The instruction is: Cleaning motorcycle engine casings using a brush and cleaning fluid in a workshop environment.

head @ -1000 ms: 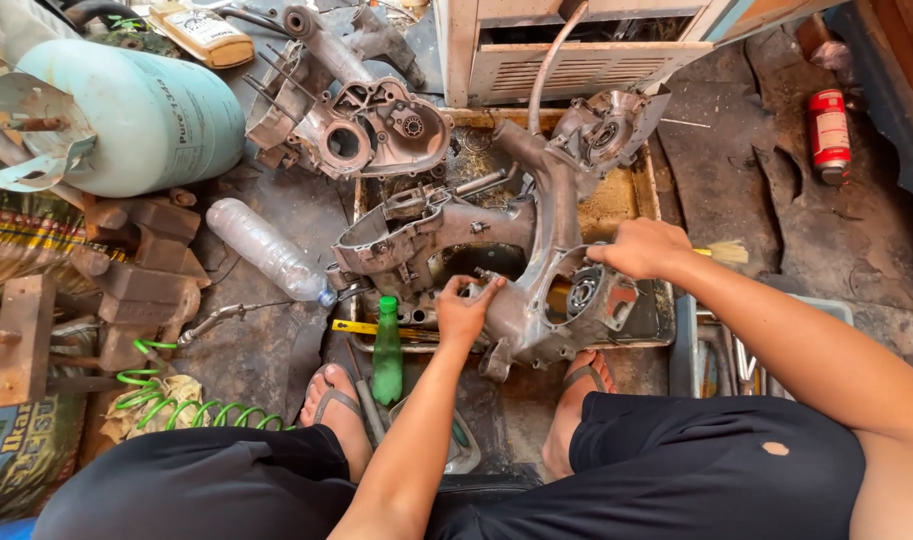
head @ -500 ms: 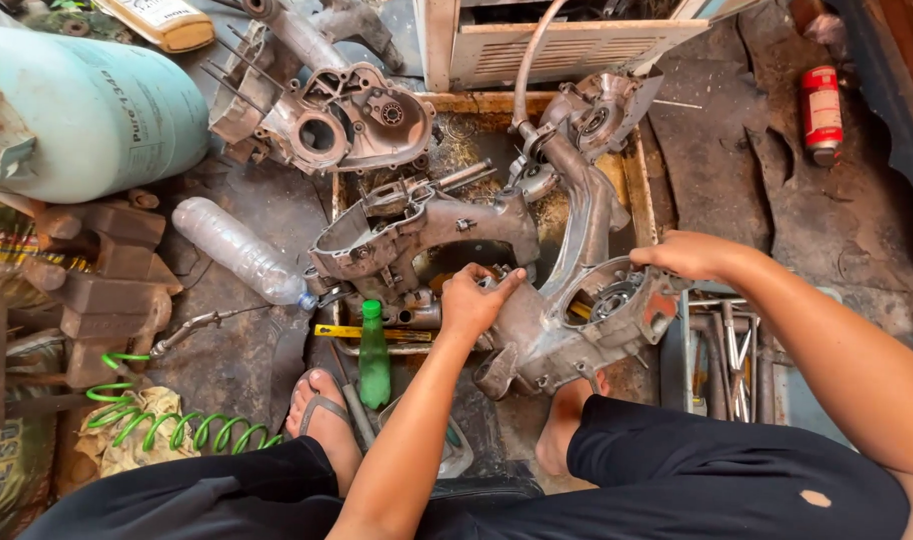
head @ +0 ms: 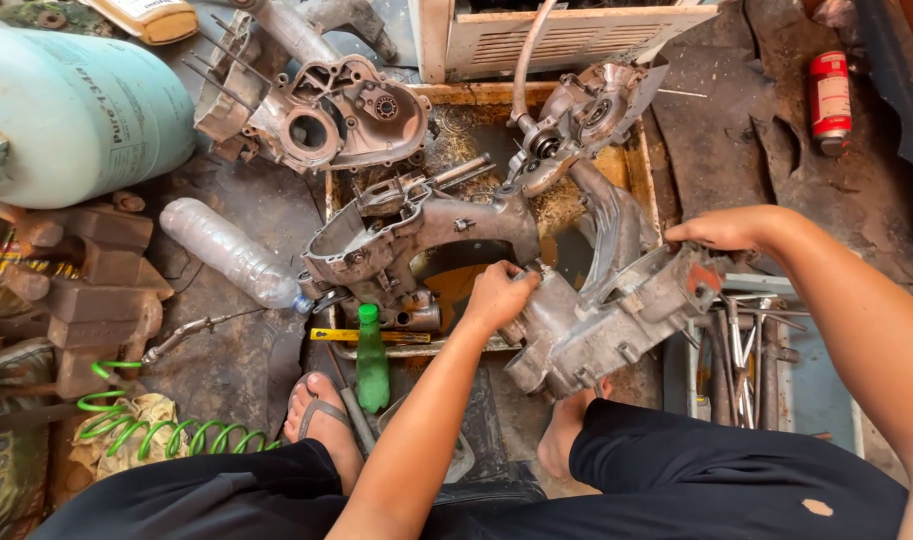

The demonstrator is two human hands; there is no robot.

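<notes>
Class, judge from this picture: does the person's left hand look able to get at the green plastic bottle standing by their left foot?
Probably yes. The left hand rests on the grey metal engine casing, and the green plastic bottle stands close beside that forearm, its cap uncovered, with nothing visible lying between them.

Bare arms, black shorts (head: 677, 490), grey-strapped flip-flop (head: 322, 412) on one foot

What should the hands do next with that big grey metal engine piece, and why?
Probably tip the engine casing a little further upright to steady it. The left hand grips its inner edge and the right hand holds its top corner. The casing sits tilted, half over the rim of the rusty tray, close to the other casing, so it looks unsteady.
</notes>
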